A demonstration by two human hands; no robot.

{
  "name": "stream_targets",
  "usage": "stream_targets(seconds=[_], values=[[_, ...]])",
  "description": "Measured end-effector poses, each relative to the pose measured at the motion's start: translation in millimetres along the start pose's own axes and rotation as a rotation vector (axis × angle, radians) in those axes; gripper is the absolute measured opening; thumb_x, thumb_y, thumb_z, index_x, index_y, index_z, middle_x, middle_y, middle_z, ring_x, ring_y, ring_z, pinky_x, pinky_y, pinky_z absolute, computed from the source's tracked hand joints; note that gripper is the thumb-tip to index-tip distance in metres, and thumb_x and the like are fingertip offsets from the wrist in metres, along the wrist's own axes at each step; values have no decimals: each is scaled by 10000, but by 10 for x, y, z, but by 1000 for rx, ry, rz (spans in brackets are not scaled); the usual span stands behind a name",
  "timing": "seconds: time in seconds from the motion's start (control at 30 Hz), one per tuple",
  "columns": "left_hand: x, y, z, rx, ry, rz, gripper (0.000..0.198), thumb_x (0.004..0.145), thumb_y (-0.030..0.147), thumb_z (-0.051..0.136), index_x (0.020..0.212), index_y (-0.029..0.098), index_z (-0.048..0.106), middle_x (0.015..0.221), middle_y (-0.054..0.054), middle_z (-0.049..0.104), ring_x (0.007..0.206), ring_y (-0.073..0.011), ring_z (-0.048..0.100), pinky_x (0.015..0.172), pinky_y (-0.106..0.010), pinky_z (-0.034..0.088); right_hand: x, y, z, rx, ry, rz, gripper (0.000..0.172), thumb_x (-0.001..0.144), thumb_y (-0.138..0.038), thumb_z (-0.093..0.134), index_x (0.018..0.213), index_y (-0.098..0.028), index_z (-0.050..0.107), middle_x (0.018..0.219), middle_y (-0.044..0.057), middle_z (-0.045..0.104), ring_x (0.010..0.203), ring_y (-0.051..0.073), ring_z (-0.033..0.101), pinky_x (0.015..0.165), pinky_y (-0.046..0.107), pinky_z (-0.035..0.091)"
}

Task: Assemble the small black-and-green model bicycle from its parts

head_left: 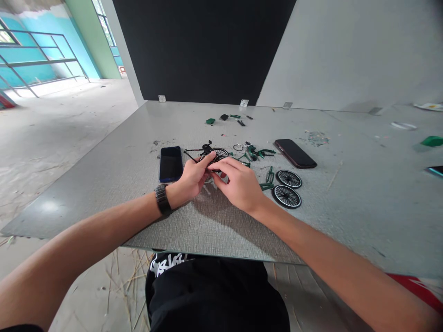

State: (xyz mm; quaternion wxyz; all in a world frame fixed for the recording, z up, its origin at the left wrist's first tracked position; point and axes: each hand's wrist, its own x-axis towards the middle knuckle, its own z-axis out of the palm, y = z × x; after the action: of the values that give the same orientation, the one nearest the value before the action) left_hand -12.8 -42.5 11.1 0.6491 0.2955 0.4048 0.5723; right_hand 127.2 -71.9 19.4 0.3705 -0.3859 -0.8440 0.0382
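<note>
The left hand (192, 177), with a watch (162, 199) on its wrist, and the right hand (238, 182) meet at the middle of the bench (104, 184), over a small bike model (212, 153). The left fingers curl around the model's near side and pinch it, probably to keep it steady against the bench. The right fingers lie pressed together and reach across to the same spot, with their tips against the left fingertips. Whether they pinch a part of their own is hidden, so I cannot tell.

The model lies just beyond the knuckles. It has a thin black frame with one spoked black wheet fitted, a dark saddle-like piece on top, and a bar sticking out toward the bench's left edge. It looks unfinished.

A blue phone (170, 163) lies flat just left of the model, and a black phone (295, 153) lies to the right, angled. Both sit clear of the hands. Two loose wheels (288, 187), black with pale rims, lie flat side by side just right of the right hand, apparently kept within reach. Green parts (258, 153) are scattered between the model and the black phone, and more small bits (226, 118) sit near the far edge.
</note>
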Motion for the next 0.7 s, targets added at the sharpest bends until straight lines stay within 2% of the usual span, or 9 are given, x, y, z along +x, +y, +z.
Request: stream_targets(seconds=[0.13, 0.23, 0.33, 0.4, 0.5, 0.57, 0.7], values=[[-31, 19, 13, -5, -5, 2, 292, 752, 300, 842, 644, 148, 617, 611, 5, 578, 488, -56, 483, 471, -219, 346, 1, -42, -4, -13, -3, -13, 197, 944, -162, 566, 1076, -216, 702, 1028, 55, 703, 763, 150, 643, 700, 284, 519], [-33, 24, 23, -15, -15, 0, 260, 792, 282, 802, 652, 144, 633, 629, -10, 616, 530, -68, 537, 516, -224, 387, 52, -25, -94, -35, 68, -45, 190, 984, -247, 530, 1072, -218, 695, 938, 46, 703, 709, 145, 619, 680, 284, 514], [-1, 10, 20, -15, -7, -9, 177, 821, 266, 768, 743, 132, 681, 702, -37, 678, 588, -86, 597, 572, -237, 429, 133, 147, -294, -126, 219, 28, 245, 1015, -340, 476, 1053, -228, 690, 804, 35, 686, 645, 152, 591, 645, 292, 491], [25, -4, 10, -12, -3, -13, 179, 801, 276, 786, 778, 126, 691, 737, -52, 697, 600, -97, 611, 586, -248, 437, 171, 349, -445, -186, 234, 78, 259, 1015, -353, 471, 1027, -221, 693, 739, 30, 666, 614, 154, 576, 647, 306, 477], [48, -18, -5, -10, 5, -11, 215, 771, 293, 811, 775, 121, 683, 742, -60, 700, 606, -104, 611, 576, -249, 419, 180, 660, -599, -202, 79, 93, 192, 964, -333, 567, 914, -222, 715, 651, 2, 640, 574, 144, 557, 643, 312, 459], [50, -19, -10, -6, 7, -11, 214, 779, 297, 801, 781, 121, 681, 737, -58, 698, 612, -104, 611, 567, -245, 405, 171, 787, -632, -172, -83, 113, 151, 917, -330, 632, 866, -227, 729, 647, -7, 654, 570, 140, 568, 619, 308, 446], [40, -8, -7, -9, -8, 2, 195, 804, 292, 777, 799, 118, 689, 748, -53, 698, 608, -101, 613, 573, -245, 415, 163, 818, -627, -140, -317, 154, 118, 880, -321, 669, 862, -239, 751, 693, -3, 697, 603, 144, 600, 593, 299, 435]])
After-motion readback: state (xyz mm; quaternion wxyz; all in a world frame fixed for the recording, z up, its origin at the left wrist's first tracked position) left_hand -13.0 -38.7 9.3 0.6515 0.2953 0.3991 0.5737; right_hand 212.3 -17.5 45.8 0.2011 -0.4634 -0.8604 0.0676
